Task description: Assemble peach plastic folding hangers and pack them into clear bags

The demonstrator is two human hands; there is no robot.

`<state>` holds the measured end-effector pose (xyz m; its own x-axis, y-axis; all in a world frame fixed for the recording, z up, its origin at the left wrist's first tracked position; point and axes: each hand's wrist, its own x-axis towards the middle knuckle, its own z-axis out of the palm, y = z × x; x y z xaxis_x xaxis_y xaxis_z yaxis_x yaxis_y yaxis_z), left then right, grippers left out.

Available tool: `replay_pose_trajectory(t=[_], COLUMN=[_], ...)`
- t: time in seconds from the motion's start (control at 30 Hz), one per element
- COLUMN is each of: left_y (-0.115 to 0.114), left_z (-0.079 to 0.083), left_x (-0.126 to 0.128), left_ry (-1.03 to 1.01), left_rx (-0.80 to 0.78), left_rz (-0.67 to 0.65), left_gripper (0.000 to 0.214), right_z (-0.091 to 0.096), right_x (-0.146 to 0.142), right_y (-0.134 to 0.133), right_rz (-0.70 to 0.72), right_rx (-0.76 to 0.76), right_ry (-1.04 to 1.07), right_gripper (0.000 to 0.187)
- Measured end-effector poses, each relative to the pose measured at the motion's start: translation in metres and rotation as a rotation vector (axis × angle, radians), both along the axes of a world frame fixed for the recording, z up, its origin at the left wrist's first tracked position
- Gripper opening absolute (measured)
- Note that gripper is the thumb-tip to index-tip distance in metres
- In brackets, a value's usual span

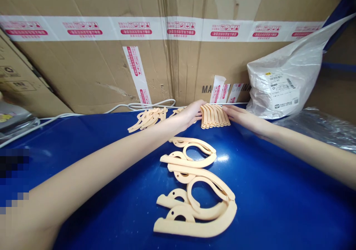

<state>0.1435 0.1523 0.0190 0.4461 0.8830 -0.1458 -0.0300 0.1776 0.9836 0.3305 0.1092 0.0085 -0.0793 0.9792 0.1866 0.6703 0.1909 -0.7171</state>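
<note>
At the far side of the table, a row of beige plastic hanger arms (214,116) stands packed side by side. My left hand (193,112) presses on its left end, with the fingertips partly behind it. From the other end my right hand (236,115) bears on it with bent fingers, so the row is held between both hands. Nearer to me lie several loose curved hanger arms (203,228), each with a small holed loop, roughly lined up one below another. A heap of smaller beige hanger pieces (151,117) rests left of my left hand, partly behind my forearm.
Large cardboard boxes (111,68) with printed tape wall off the back of the blue table (278,198). A white cable (116,109) runs along that edge. At right stand a white plastic mailer bag (286,75) and crumpled clear plastic (322,127); at left, a plastic-wrapped packet (16,118).
</note>
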Motion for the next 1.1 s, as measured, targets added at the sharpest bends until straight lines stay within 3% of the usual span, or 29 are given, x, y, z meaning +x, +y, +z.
replay_pose_trajectory(t=[0.1,0.2,0.3,0.37,0.43,0.57,0.73,0.8,0.93,1.03,1.1], left_y=[0.000,-0.003,-0.013,-0.023,-0.034,-0.045,-0.043,-0.041,-0.040,-0.039,-0.039], left_z=[0.001,0.010,0.027,0.038,0.048,0.053,0.048,0.048,0.051,0.052,0.053], left_x=[-0.002,-0.009,-0.024,-0.038,-0.054,-0.087,-0.114,-0.115,-0.108,-0.103,-0.102], left_ry=[0.015,0.019,0.004,0.027,0.173,0.620,0.794,0.713,0.202,0.044,0.002], left_rx=[0.014,0.064,0.160,0.238,0.366,0.581,0.502,0.414,0.164,0.213,0.305], left_rz=[-0.008,0.000,0.020,0.030,0.036,0.031,-0.036,-0.069,-0.008,0.113,0.170], left_gripper=[0.036,0.042,0.039,0.034,0.032,0.028,0.024,0.020,0.012,0.007,0.008], right_z=[0.001,0.007,0.019,0.025,0.025,0.016,0.026,0.037,0.058,0.070,0.077], right_x=[-0.003,-0.010,-0.029,-0.045,-0.061,-0.080,-0.080,-0.078,-0.076,-0.077,-0.078], right_y=[0.000,-0.011,-0.035,-0.051,-0.061,-0.053,-0.027,-0.021,-0.014,-0.014,-0.014], right_rz=[-0.033,-0.078,0.153,0.376,0.449,0.457,0.482,0.457,0.394,0.335,0.272], right_rx=[-0.012,0.126,0.316,0.314,0.278,0.188,0.088,0.061,0.079,0.138,0.216], right_ry=[-0.013,-0.059,-0.201,-0.359,-0.520,-0.628,-0.508,-0.348,-0.020,0.077,0.029], right_gripper=[0.049,0.052,0.036,0.027,0.028,0.025,0.016,0.024,0.036,0.034,0.030])
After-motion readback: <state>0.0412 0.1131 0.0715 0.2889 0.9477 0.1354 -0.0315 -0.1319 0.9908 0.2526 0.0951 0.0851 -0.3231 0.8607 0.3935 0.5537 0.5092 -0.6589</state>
